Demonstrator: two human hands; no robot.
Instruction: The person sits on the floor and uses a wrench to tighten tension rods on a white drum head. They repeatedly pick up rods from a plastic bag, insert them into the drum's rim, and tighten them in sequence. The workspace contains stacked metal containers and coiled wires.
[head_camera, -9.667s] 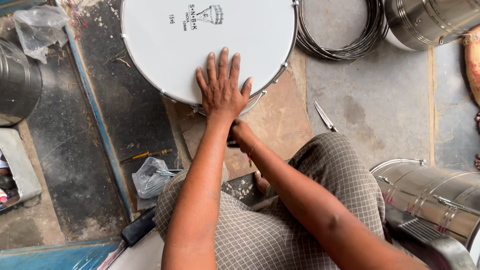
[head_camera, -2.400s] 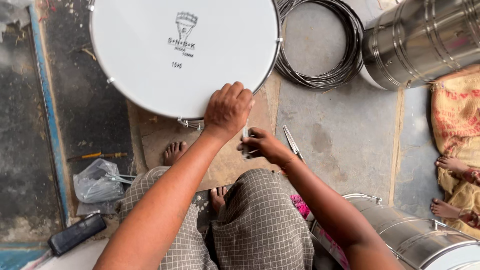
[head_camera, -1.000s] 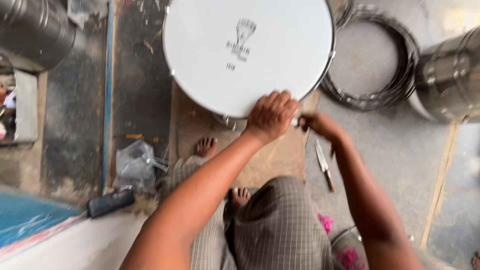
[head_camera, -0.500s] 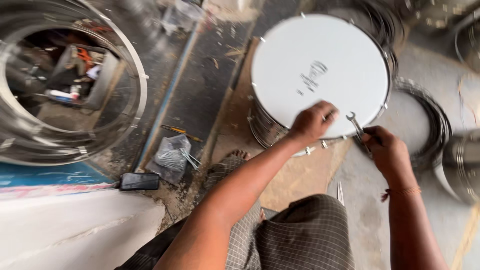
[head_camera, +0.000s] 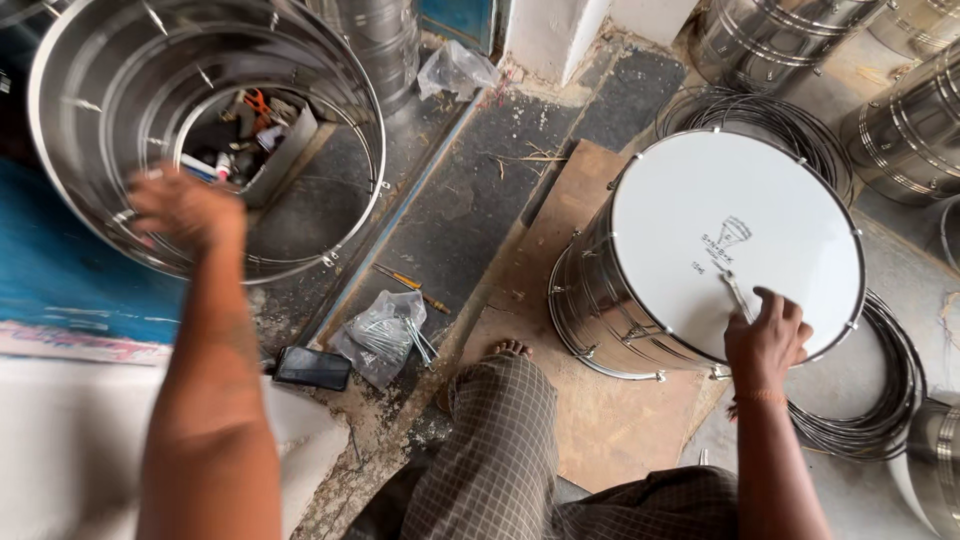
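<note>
A steel drum with a white head (head_camera: 740, 210) stands on a plywood board (head_camera: 560, 220) at the right. My right hand (head_camera: 768, 340) rests on the near edge of the head, closed around a thin metal tool (head_camera: 735, 293) that points up over the skin. My left hand (head_camera: 185, 210) is stretched far to the left, blurred, at the near rim of a large open steel shell (head_camera: 330, 70). Its fingers are too smeared to read. My foot (head_camera: 510, 350) shows beside the drum.
A clear bag of metal hooks (head_camera: 385, 335) and a black phone (head_camera: 312, 368) lie on the floor between my arms. Wire hoops (head_camera: 880, 400) are coiled under and behind the drum. More steel shells (head_camera: 900, 120) stand at the top right. A box of small tools (head_camera: 250, 135) shows through the open shell.
My left hand has left the drum head and swung far left to the open steel shell. My right hand with the tool has moved onto the head's near edge. The view has turned left.
</note>
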